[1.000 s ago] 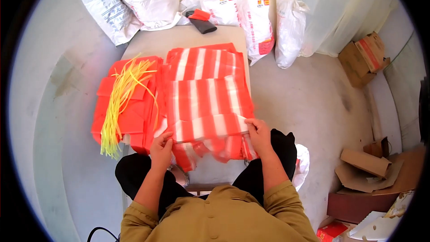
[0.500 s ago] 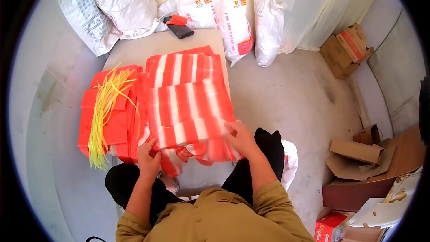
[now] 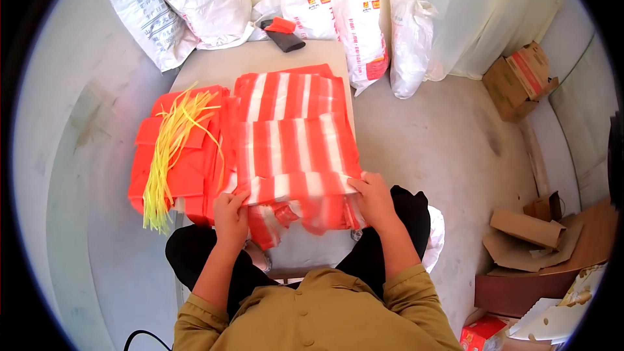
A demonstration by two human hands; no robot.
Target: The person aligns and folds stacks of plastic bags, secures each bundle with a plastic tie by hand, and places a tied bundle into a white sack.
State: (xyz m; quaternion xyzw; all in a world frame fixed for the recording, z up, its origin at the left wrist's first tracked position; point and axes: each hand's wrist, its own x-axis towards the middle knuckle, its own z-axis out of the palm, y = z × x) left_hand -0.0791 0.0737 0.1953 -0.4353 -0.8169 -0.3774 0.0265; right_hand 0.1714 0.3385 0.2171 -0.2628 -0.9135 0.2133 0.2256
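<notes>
While the mustard-brown shirt (image 3: pixel 286 325) fills the bottom of my view, the black trousers (image 3: pixel 409 221) spread to either side of it. Just ahead of the knees I have the left hand (image 3: pixel 230 216) at the near-left corner of the red-and-white striped sheeting (image 3: pixel 296 143), its grip pinching the folded edge between thumb and fingers. The right hand (image 3: pixel 373 199) has the same edge at the near-right corner, its grip likewise pinched on the material. Below that fold I see loose, crumpled layers hanging between the two hands. The sheeting lies in broad folds on the bench (image 3: pixel 214 65), its stripes running away from the person. Beside it on the left I make out a red folded stack (image 3: pixel 190 186), with a bundle of yellow strips (image 3: pixel 170 149) draped slantwise over it. Off to the right, an opened cardboard carton (image 3: pixel 526 244) sits well apart from the bench. At the bench's far edge I find a dark grey roll (image 3: pixel 286 41) with an orange-red piece (image 3: pixel 281 25) against it. Beyond stand the white sacks (image 3: pixel 207 6), some printed, a pale curtain (image 3: pixel 484 13) and, to its right, brown cardboard boxes (image 3: pixel 510 91).
</notes>
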